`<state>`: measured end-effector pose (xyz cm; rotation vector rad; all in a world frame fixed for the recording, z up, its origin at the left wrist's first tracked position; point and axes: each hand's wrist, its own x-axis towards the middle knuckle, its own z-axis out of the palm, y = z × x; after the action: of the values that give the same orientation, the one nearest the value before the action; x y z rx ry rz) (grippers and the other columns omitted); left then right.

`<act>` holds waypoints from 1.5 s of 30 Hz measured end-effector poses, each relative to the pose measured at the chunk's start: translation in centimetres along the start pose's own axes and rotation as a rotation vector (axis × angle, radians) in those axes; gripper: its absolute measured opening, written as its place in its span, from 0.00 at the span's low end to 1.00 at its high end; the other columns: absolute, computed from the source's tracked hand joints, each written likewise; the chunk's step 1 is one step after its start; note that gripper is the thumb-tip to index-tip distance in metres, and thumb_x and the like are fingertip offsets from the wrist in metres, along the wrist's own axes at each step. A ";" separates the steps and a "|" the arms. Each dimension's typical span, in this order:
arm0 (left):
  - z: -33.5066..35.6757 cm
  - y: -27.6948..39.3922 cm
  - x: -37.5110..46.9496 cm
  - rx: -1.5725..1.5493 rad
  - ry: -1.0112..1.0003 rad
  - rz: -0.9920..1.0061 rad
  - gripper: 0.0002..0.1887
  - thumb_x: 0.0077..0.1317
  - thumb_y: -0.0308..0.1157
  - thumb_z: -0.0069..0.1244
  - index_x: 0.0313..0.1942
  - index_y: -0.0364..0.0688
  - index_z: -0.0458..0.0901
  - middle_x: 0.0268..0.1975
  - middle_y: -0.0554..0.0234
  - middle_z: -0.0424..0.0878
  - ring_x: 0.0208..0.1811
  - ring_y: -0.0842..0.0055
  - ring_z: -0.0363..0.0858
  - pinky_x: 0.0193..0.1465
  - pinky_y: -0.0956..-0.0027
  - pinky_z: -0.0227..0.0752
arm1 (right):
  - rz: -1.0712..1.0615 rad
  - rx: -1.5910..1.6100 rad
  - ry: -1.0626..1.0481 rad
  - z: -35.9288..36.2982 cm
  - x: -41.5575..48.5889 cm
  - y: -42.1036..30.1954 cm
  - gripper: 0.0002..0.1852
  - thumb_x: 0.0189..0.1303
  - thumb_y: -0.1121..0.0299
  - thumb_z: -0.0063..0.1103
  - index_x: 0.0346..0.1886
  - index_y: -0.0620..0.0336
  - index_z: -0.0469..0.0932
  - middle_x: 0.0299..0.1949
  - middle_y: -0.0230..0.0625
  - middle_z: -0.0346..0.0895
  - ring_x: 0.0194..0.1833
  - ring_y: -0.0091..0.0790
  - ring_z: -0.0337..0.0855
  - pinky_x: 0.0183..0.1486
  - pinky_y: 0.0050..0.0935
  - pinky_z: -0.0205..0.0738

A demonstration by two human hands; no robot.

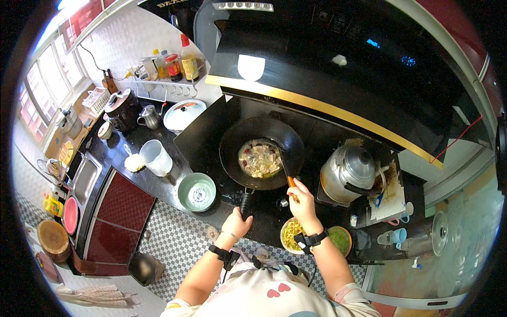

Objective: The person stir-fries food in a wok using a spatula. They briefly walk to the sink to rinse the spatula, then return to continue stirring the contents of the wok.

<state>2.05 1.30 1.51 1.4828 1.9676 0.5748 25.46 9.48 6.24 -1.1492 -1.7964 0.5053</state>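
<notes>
A black wok (291, 136) stands on the black glass stove, holding pale chunks of food (259, 159) with red pieces in a shallow liquid. My left hand (237, 225) grips the wok's black handle (246, 203) at the near side. In my right hand (304, 203) is the wooden handle of a cooking spatula (291, 182), whose dark shaft reaches down into the right part of the wok; its blade is hidden among the food. Below my right forearm a bowl of yellow-green shredded food (292, 234) and a bowl of green food (338, 239) sit at the counter's edge.
Right of the wok stands a large metal pot (348, 174) with a lid. A pale green bowl (197, 192) and a translucent plastic pitcher (157, 157) are on the counter to the left. Above the stove juts a black range hood (285, 51). Bottles stand on a wall rack (168, 82).
</notes>
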 end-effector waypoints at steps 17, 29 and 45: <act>0.5 -0.5 -0.2 -0.030 0.038 0.025 0.27 0.62 0.45 0.57 0.52 0.33 0.71 0.41 0.34 0.83 0.45 0.45 0.83 0.47 0.51 0.76 | 0.001 0.002 -0.026 1.3 -1.6 -1.0 0.10 0.52 0.82 0.61 0.36 0.54 0.80 0.61 0.58 0.73 0.51 0.56 0.83 0.51 0.39 0.80; 0.1 0.0 -0.3 -0.011 0.011 0.013 0.28 0.62 0.45 0.58 0.52 0.32 0.71 0.40 0.33 0.84 0.44 0.45 0.83 0.47 0.52 0.77 | -0.053 -0.008 -0.061 -0.6 -2.9 -0.8 0.09 0.52 0.80 0.63 0.35 0.55 0.80 0.60 0.59 0.74 0.47 0.56 0.84 0.48 0.39 0.80; 0.0 0.2 -0.3 0.005 0.028 0.011 0.26 0.61 0.45 0.59 0.49 0.33 0.72 0.40 0.34 0.84 0.45 0.45 0.83 0.47 0.52 0.77 | -0.036 0.079 -0.128 -3.8 -4.1 -2.7 0.10 0.51 0.81 0.65 0.36 0.55 0.80 0.62 0.56 0.73 0.50 0.54 0.84 0.47 0.36 0.80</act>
<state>2.24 1.05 1.68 1.4964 1.9850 0.5992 28.02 4.12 8.16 -1.0491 -1.8856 0.6346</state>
